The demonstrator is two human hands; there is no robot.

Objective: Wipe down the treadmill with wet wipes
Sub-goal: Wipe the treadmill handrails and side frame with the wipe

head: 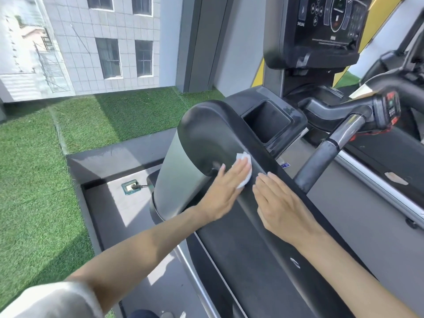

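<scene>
Treadmill: the black side arm (229, 138) ran from frame centre toward 5 o'clock; the console (325, 26) stood at 1 o'clock.
Arm edges: a rounded end cap closed the arm at 11 o'clock of the hands. The outer edge dropped to a grey side panel (181, 171) at 9 o'clock. The inner edge bordered a storage pocket (267, 121) at 1 o'clock.
Open room: bare arm surface lay ahead of the fingers toward 11 o'clock, up to the end cap. The handlebar (330, 150) rose near the right hand at 2 o'clock.
Wet wipe (242, 156): white, bunched, flat on the arm, showing at 12 and 3 o'clock of the left fingertips.
Left hand (223, 193): fingers straight and together, palm down, pressing the wipe onto the arm.
Right hand (280, 207): fingers straight, slightly spread, resting flat on the arm at 3 o'clock of the left hand; it held nothing and lay just beside the wipe, apart from it.
Surroundings: artificial grass (34, 180) at 9 o'clock; a floor socket (130, 187) between grass and treadmill.
</scene>
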